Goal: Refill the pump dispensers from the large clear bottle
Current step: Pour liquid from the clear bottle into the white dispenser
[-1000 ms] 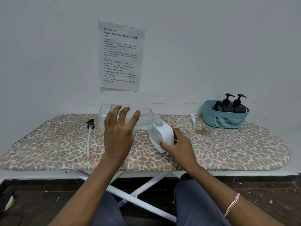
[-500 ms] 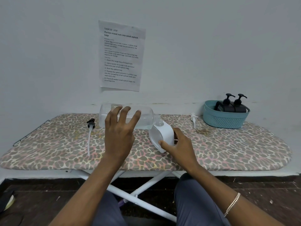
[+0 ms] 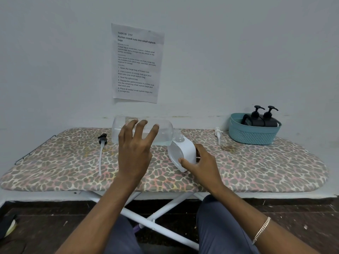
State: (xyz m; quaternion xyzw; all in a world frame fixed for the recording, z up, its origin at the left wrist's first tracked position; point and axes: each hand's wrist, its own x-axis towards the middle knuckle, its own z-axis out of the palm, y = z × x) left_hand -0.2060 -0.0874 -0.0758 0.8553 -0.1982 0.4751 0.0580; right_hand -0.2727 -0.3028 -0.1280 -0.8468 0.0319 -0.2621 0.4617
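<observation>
Hardly anything has moved since a second ago: both hands keep the same hold, and the bottle sits a touch more level. The left hand (image 3: pixel 134 154) grips the large clear bottle (image 3: pixel 163 134) on its side above the surface (image 3: pixel 256 162), its fingers (image 3: pixel 142 126) spread and curved over the top; the thumb is hidden. The bottle's neck meets the open mouth of the white dispenser (image 3: pixel 183 154), and a little clear liquid lies along the bottle's lower side. The right hand (image 3: pixel 203 167) holds that dispenser tilted on the surface, thumb on its front face, the other fingers wrapped behind. A black pump head (image 3: pixel 102 140) with its tube lies to the left, a white pump head (image 3: pixel 218 133) to the right. Two black dispensers (image 3: pixel 262 120) stand in the teal basket (image 3: pixel 253 138) at the far right.
</observation>
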